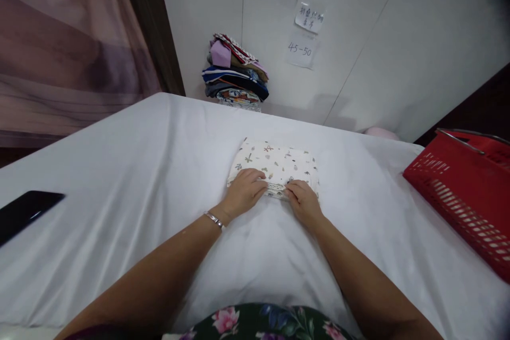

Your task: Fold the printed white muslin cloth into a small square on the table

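Observation:
A white cloth [279, 162] with a small scattered print lies folded into a flat rectangle in the middle of the table. Its near edge shows several stacked layers. My left hand [246, 190] is closed on that edge at the left, thumb and fingers pinching the layers. Farther right along the same edge, my right hand [303, 201] pinches the cloth between thumb and fingers. A silver bracelet [215, 220] circles my left wrist.
White sheeting [119, 180] covers the table. A red plastic basket [466, 196] stands at the right, and a dark flat device [27, 212] lies at the left. Behind the far edge rises a pile of folded clothes [237, 74], near a wall with paper notes [302, 50].

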Tool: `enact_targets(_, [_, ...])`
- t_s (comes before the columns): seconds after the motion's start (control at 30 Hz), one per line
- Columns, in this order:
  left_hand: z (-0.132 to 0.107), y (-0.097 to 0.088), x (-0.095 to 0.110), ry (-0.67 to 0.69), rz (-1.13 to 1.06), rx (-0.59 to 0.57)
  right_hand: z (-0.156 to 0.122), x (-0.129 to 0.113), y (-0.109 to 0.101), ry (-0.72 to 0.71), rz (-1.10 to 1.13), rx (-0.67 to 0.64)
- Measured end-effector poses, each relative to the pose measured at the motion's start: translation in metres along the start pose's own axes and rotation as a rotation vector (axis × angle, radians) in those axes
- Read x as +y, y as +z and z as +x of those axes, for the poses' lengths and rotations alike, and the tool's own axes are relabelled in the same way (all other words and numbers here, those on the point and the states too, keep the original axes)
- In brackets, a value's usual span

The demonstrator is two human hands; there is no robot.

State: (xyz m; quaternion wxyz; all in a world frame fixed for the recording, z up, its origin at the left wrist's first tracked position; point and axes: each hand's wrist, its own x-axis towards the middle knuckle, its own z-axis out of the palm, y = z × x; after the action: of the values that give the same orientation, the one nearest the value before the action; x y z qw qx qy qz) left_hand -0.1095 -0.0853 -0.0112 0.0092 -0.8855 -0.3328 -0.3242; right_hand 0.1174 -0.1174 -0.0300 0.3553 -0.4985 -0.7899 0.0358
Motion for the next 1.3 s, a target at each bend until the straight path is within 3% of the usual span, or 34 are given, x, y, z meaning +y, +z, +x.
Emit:
enact_targets(0.2, [0.013, 0.015, 0.021, 0.074, 0.069, -0.008, 0.001, -0.001, 0.001, -0.008, 0.006, 0.023])
enact_targets(0.57, [0.017, 0.022, 0.027, 0.150, 0.147, 0.000, 0.002, 0.000, 0.003, -0.011, 0.018, 0.046])
enact_targets(0.87, [0.023, 0.033, 0.031, 0.093, 0.125, -0.127, 0.003, 0.000, 0.003, 0.000, 0.022, 0.045])
enact_targets(1.3, [0.022, 0.034, 0.035, 0.104, 0.050, -0.129, 0.003, 0.001, -0.002, -0.054, 0.029, -0.010])
